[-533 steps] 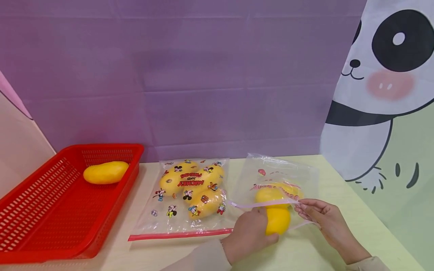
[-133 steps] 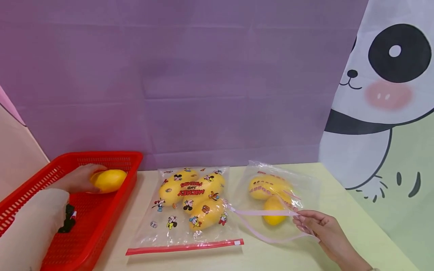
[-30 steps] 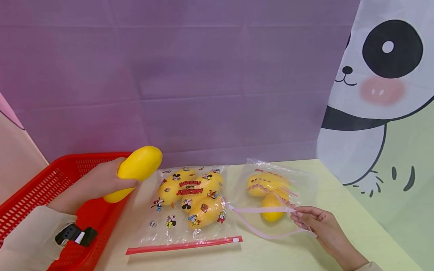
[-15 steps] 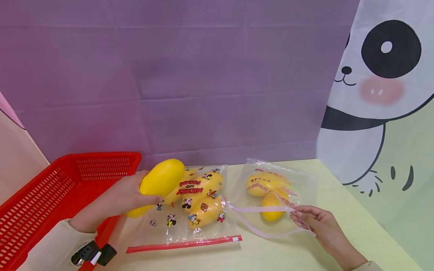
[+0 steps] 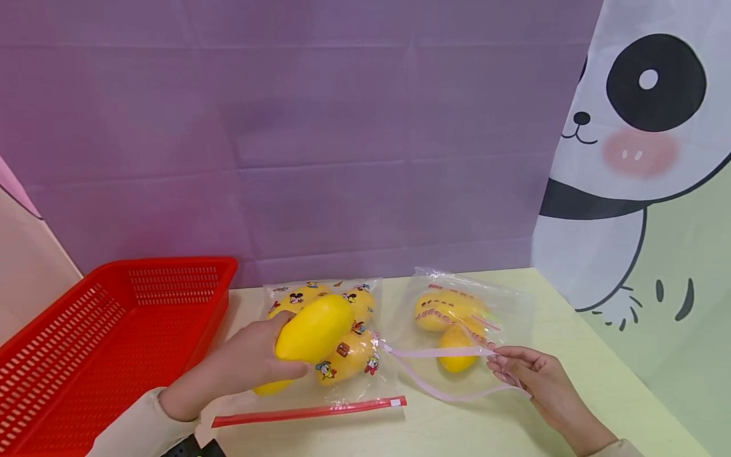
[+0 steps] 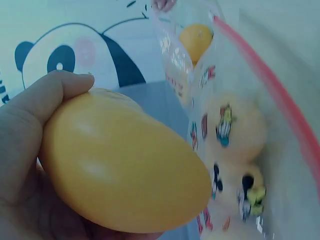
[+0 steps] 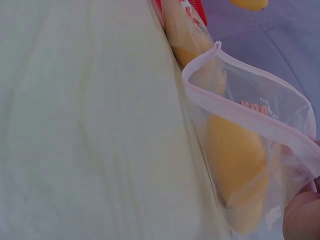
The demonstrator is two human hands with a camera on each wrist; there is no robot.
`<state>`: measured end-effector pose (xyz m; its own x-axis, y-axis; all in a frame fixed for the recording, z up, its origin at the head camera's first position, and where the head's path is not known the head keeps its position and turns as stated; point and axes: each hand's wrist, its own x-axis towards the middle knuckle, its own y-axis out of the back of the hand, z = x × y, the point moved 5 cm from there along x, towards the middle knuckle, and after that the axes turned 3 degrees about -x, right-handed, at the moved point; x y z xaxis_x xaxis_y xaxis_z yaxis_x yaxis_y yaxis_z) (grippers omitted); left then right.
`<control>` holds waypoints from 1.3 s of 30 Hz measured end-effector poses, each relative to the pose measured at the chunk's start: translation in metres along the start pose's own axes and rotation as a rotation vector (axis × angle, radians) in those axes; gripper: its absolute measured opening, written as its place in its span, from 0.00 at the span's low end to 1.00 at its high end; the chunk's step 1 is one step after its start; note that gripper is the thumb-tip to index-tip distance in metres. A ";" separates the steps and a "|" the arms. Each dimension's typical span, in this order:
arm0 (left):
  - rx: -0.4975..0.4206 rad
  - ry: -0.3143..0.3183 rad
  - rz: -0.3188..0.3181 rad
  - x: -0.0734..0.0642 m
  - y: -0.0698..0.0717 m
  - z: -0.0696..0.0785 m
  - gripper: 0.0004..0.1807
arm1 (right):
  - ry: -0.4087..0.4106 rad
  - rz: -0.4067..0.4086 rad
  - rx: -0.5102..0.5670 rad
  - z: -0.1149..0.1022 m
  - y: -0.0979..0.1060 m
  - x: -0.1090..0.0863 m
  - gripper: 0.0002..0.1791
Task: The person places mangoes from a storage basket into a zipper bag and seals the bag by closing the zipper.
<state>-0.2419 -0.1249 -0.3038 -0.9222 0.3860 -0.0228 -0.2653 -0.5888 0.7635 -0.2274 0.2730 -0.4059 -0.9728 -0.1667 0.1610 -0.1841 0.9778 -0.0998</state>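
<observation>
My left hand [image 5: 245, 362] grips a smooth yellow mango [image 5: 316, 327] in the air, overlapping the red-zip bag in the head view. Its thumb crosses the fruit, and the mango [image 6: 125, 160] fills much of the left wrist view. With fingertips and thumb, my right hand [image 5: 537, 381] pinches the mouth of a clear zip bag with a pink zip strip [image 5: 422, 353]. That bag lies on the table with its mouth spread apart. Several mangoes [image 5: 457, 362] rest inside it, one near the mouth [image 7: 235, 155].
Left of it lies a clear cartoon-print bag with a red zip [image 5: 308, 412], closed along its edge, several mangoes [image 5: 354, 355] inside. A red perforated basket [image 5: 217, 317] stands at the left. A purple cloth [image 5: 320, 139] hangs behind the table [image 5: 457, 431].
My left hand has taken the mango out of the red basket and carried it rightward, over the red-zip bag. My right hand keeps its hold on the pink-zip bag's mouth.
</observation>
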 end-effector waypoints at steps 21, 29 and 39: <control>0.040 -0.222 -0.067 0.009 -0.071 0.039 0.31 | -0.028 0.014 -0.004 0.000 -0.006 0.003 0.14; 0.079 -0.271 -0.074 0.016 -0.091 0.057 0.33 | -0.013 0.016 -0.003 -0.003 -0.004 0.002 0.15; 0.168 -0.253 -0.068 0.021 -0.115 0.076 0.35 | -0.031 0.021 -0.007 -0.003 -0.002 -0.002 0.15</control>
<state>-0.2099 0.0050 -0.3429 -0.7991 0.5973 0.0678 -0.2542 -0.4378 0.8624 -0.2249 0.2717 -0.4032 -0.9803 -0.1503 0.1282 -0.1631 0.9820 -0.0957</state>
